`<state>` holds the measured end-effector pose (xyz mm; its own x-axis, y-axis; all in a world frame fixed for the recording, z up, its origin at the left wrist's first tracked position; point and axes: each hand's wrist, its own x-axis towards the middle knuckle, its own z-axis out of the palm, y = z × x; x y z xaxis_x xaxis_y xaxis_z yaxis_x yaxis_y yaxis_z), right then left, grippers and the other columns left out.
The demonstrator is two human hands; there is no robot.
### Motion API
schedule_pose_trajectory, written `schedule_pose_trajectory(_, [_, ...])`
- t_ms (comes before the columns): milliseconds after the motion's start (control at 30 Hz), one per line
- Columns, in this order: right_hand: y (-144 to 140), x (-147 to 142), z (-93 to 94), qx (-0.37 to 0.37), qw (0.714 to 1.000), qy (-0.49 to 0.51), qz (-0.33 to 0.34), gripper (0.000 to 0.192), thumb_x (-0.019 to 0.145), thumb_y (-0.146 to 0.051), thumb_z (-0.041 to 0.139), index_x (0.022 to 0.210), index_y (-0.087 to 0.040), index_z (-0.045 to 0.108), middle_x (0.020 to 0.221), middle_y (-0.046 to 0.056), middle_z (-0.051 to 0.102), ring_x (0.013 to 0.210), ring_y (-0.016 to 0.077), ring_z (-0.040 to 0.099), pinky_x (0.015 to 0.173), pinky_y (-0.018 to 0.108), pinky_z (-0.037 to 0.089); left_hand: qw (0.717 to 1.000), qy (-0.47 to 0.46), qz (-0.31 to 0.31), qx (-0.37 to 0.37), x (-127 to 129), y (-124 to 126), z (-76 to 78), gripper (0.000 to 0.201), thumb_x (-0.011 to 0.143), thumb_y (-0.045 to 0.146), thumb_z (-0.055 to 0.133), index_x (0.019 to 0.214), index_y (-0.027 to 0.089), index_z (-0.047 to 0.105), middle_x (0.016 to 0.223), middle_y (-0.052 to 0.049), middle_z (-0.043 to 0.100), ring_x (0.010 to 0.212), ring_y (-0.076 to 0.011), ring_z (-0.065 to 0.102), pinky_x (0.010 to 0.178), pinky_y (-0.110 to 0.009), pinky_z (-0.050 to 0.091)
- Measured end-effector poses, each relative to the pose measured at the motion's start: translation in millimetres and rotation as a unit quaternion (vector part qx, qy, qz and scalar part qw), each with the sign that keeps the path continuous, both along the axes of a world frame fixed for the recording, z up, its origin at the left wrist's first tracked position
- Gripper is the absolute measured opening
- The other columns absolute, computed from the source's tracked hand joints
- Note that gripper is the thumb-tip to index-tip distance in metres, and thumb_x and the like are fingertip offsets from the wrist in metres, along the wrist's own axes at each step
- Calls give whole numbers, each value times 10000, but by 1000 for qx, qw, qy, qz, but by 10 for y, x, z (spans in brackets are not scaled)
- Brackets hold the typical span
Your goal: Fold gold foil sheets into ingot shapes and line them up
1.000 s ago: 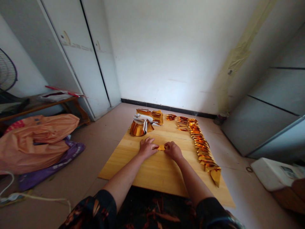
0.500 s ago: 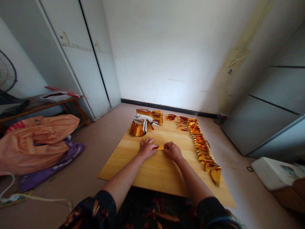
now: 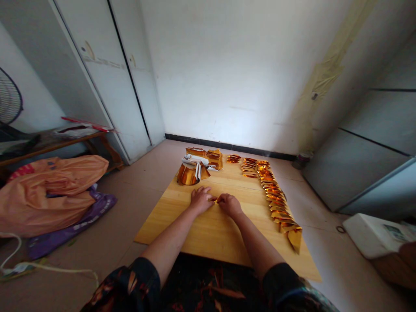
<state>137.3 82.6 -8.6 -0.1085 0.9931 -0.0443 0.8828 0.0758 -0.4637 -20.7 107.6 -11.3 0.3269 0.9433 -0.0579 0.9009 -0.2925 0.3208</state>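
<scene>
Left hand (image 3: 201, 199): one of two bare hands, low over the board (image 3: 195, 236), thumb and forefinger pinching the left end of a small foil piece (image 3: 216, 201).
Right hand (image 3: 230, 204): the second, its fingertips closed on the right end of that same piece, almost meeting the left fingertips.
Foil piece: one, gold, in the middle of the board between the two hands; mostly covered by fingers, so its folds cannot be told.
Board: one, pale wood, directly in front of the person.
Folded pieces: three groups along the far and right part of the board: one long overlapping row (image 3: 276, 199) running down the right side, one short row (image 3: 249, 167) just beside its far end, one small cluster (image 3: 233, 159) left of that. They overlap too closely for an exact count.
Gold sheets (image 3: 186, 175): three bunches at the far left of the board, the nearest curved, the other two behind it.
White bundle (image 3: 196, 159): one, lying among the sheets.
Bags: two on the floor at left, an orange bag (image 3: 48, 195) partly over a purple bag (image 3: 71, 227).
Fan (image 3: 9, 99): one, cut off by the left edge.
Wardrobe (image 3: 107, 86): one, two pale doors showing.
White box (image 3: 370, 234): one, at right.
</scene>
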Motion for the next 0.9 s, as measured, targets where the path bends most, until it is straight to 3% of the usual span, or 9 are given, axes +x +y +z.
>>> schedule_pose_trajectory(233, [48, 83, 33, 0, 999, 40, 0, 217, 741, -80, 536, 817, -201, 699, 865, 7, 705, 809, 118, 619, 731, 168, 416, 998, 15, -37, -40, -90, 66, 7, 336, 822, 382, 503, 1133, 455, 607, 1475, 105, 334, 1359, -253, 259, 1104, -448, 181])
schedule_pose_trajectory(500, [77, 151, -31, 23, 1000, 15, 2, 209, 735, -98, 581, 881, -173, 711, 938, 56, 641, 820, 130, 599, 741, 190, 422, 995, 5, -64, -81, -159, 124, 36, 352, 886, 379, 377, 1153, 455, 593, 1484, 98, 320, 1378, -256, 234, 1107, -467, 151])
schedule_pose_trajectory(700, [59, 202, -28, 24, 999, 26, 36, 204, 722, -103, 597, 884, -176, 697, 927, 41, 630, 818, 126, 589, 745, 183, 425, 999, -1, -43, -22, -139, 35, 2, 392, 739, 425, 591, 1127, 481, 595, 1465, 104, 350, 1351, -258, 277, 1096, -451, 187])
schedule_pose_trajectory(900, [52, 201, -129, 70, 997, 34, 20, 204, 726, -86, 577, 883, -162, 682, 896, 46, 630, 800, 127, 581, 746, 190, 422, 999, -13, -40, -7, -139, -21, 16, 329, 792, 436, 544, 1113, 453, 607, 1454, 96, 374, 1347, -246, 284, 1091, -448, 193])
